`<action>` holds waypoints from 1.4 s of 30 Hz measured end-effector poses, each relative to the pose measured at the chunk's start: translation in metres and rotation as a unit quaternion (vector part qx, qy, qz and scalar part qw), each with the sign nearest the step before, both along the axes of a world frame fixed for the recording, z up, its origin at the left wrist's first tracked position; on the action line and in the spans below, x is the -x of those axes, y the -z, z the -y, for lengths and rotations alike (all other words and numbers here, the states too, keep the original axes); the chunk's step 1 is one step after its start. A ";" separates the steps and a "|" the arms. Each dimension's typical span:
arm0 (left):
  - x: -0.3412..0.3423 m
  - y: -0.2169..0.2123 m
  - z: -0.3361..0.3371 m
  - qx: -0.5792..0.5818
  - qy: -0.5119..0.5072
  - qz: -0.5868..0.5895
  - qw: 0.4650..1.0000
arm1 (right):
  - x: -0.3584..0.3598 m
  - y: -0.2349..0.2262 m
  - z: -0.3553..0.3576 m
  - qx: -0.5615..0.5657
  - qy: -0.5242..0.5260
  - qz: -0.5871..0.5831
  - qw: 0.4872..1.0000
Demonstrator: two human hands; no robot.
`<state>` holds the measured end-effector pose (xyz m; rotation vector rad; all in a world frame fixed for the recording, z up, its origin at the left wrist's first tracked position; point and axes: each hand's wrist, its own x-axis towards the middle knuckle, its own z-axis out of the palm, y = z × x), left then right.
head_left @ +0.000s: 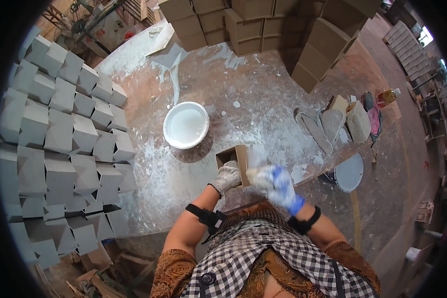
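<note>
My left hand, in a grey knit glove, grips a small open brown cardboard box, its fingers partly inside the opening. Close against the right side of that box is my right hand, in a white and blue glove smeared by motion. It is closed on a pale, blurred tool that looks like a flat brush. Up and to the left of the box, a white bowl of white liquid stands on the stained table.
Stacked pale grey boxes fill the left side. Brown boxes are piled along the far edge. On the right lie grey fabric pads and a bottle of amber liquid. A bucket with a whitish top stands beyond the table's edge.
</note>
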<state>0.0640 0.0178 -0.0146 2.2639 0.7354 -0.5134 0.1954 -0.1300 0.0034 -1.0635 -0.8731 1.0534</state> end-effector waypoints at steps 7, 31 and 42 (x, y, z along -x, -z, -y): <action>-0.009 -0.013 0.000 0.006 0.009 -0.015 1.000 | -0.017 -0.036 -0.070 -0.048 0.114 0.406 0.905; -0.001 -0.008 0.001 0.033 -0.035 -0.018 0.999 | 0.008 -0.054 0.002 -0.052 -0.094 0.231 0.967; -0.006 -0.008 0.000 0.007 -0.039 -0.051 0.998 | -0.058 -0.002 -0.076 0.026 0.075 0.390 0.917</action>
